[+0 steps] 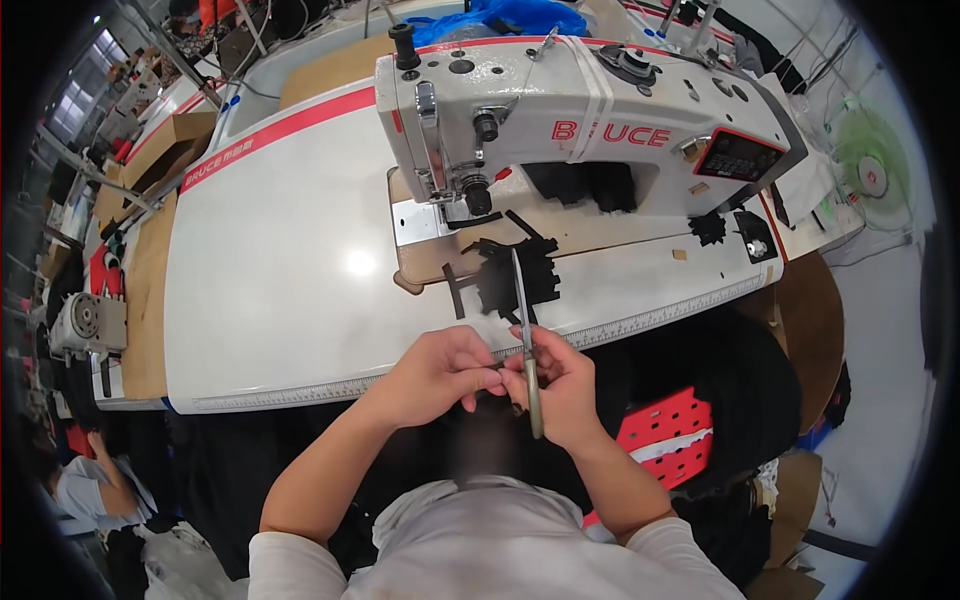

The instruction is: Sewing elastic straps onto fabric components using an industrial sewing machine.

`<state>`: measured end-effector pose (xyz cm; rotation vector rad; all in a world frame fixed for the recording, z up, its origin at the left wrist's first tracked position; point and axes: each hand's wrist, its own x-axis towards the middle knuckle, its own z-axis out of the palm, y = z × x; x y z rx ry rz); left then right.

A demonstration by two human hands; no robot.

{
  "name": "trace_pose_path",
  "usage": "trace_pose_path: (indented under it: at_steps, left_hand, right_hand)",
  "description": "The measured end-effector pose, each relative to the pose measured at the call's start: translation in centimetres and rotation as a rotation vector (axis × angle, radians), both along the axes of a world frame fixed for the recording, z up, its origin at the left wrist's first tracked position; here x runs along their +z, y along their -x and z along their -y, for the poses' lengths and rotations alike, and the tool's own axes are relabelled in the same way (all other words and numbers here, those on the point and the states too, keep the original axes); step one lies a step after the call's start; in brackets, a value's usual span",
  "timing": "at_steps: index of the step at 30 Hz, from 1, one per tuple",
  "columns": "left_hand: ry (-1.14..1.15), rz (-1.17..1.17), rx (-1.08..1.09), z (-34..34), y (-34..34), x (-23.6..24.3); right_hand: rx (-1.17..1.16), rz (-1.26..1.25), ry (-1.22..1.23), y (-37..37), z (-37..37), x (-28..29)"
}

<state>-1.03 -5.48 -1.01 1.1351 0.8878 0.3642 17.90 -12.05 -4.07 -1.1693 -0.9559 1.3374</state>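
Note:
Just off the table's front edge, my left hand is closed, thumb and fingertips pinched on a small dark strip. Close against it, my right hand is wrapped around a pair of scissors with an olive handle. Their blades point away from me, over a heap of short black fabric strips on the tabletop. The right fingertips meet the left ones near the dark strip, and that contact is partly hidden. One loose black strip lies left of the heap.
A white sewing machine stands behind the heap, its needle area at left. A measuring tape runs along the front edge of the white table. A red perforated crate sits below right. Another person is at lower left.

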Motion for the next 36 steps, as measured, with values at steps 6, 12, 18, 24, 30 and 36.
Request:
trace_pose_path:
  at_steps: [6, 12, 18, 24, 30, 36]
  left_hand:
    - [-0.096, -0.177, 0.076, 0.6, -0.7, 0.3]
    - [-0.230, -0.279, 0.070, 1.0, -0.2, -0.1]
    - [-0.337, -0.251, 0.077, 1.4, -0.3, -0.8]
    - [-0.314, -0.309, 0.031, 1.5, -0.5, -0.4]
    - [-0.367, -0.306, 0.038, 1.8, -0.6, -0.9]
    - [-0.495, -0.379, 0.065, 2.1, -0.8, -0.7]
  right_hand:
    - [-0.099, 0.316, -0.003, -0.8, -0.1, -0.1]
    - [-0.005, 0.520, 0.107, -1.2, -0.5, 0.9]
    - [0.021, 0.322, 0.222, -1.9, 0.5, 1.3]
    - [0.082, 0.092, 0.405, -2.0, 1.1, 1.4]
    - [-0.072, 0.207, 0.209, -2.0, 1.9, -0.4]
    - [-0.151, 0.433, 0.113, -2.4, 1.1, -0.8]
